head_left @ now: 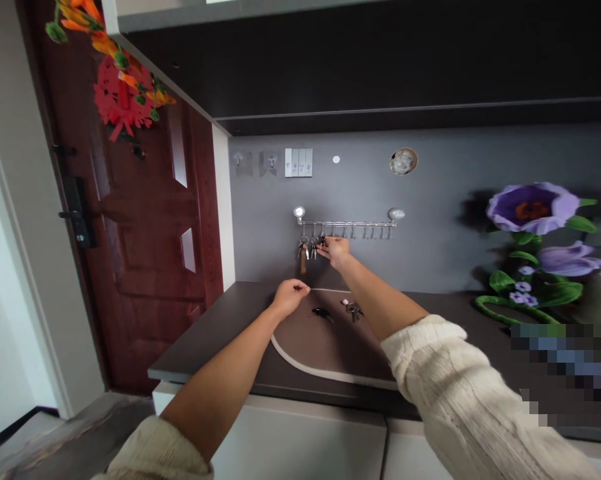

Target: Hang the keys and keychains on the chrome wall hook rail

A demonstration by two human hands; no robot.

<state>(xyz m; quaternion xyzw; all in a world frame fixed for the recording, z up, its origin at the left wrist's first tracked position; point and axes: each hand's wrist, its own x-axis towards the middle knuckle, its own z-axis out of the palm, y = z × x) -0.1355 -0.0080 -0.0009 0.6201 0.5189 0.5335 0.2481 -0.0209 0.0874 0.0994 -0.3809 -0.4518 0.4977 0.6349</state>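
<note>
A silver hook rail (348,224) is fixed to the grey wall, with several small hooks along it. My right hand (337,251) is raised to its left part, fingers closed on a bunch of keys (323,240) just under a hook. I cannot tell whether its ring rests on the hook. Left of it hang another key bunch (314,249) and keys with a brown strap (303,259). My left hand (289,298) hovers by the left edge of a brown mat (310,357), fingertips pinched with nothing visible in them. On the mat lie a black key (323,313) and keys with a pink charm (353,310).
A dark shelf (360,73) overhangs the counter (215,333). Purple fabric flowers (533,210) stand at the right. Light switches (298,163) and clear adhesive hooks (272,162) are on the wall. A dark red door (145,280) is at the left.
</note>
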